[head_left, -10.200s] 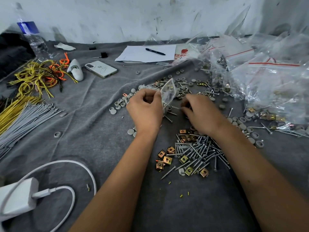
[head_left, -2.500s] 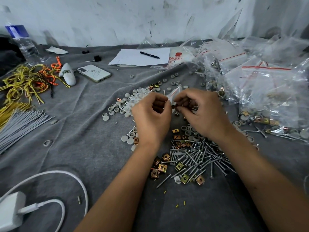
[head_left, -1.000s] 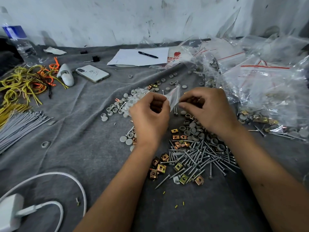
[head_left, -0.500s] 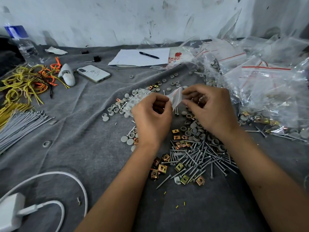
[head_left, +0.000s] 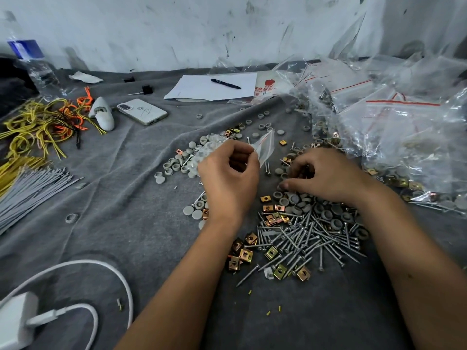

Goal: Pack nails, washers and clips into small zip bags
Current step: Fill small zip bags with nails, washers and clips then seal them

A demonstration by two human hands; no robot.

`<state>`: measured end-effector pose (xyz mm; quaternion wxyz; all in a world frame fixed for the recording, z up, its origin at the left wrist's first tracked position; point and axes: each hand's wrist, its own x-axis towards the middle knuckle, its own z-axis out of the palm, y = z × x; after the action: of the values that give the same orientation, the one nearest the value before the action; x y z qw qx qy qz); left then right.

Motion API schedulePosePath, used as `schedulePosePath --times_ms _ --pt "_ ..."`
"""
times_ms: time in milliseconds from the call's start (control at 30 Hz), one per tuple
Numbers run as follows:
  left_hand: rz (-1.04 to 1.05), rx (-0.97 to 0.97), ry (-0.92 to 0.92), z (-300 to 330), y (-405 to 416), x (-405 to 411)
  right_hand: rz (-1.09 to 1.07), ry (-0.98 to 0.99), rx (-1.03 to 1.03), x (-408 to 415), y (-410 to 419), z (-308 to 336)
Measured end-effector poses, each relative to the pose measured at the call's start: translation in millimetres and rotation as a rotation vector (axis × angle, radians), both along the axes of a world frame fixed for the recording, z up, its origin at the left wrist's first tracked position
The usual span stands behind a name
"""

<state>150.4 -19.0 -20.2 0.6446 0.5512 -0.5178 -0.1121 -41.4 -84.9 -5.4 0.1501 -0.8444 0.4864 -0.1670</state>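
Mid-task. Left hand (head_left: 228,183) pinching small zip bag (head_left: 264,147) at frame centre; right hand (head_left: 326,176) fingers curled, picking among washers (head_left: 290,198). Nails (head_left: 303,238), clips (head_left: 271,218) mostly unpacked below; filled bags (head_left: 394,127) upper right.

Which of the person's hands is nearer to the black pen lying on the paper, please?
Left. The left hand, holding a small zip bag, sits almost directly below the pen; the right hand is down among the washers, further to the side.

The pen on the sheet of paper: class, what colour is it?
Black; the pen shows best in the head view.
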Motion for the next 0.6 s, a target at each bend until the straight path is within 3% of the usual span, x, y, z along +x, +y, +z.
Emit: schedulePosePath --times_ms 133,400,600 --pt "-0.003 -0.006 -0.010 -0.6 -0.2 0.2 0.040 -0.055 -0.002 0.7 -1.4 -3.7" --pt "-0.010 0.002 -0.003 -0.1 0.3 -0.3 -0.046 -0.379 -0.123 3.6 1.2 -2.0" --pt "-0.045 0.022 -0.035 -1.5 -0.1 -1.8 0.100 -0.461 -0.173 16.1 13.7 6.4"
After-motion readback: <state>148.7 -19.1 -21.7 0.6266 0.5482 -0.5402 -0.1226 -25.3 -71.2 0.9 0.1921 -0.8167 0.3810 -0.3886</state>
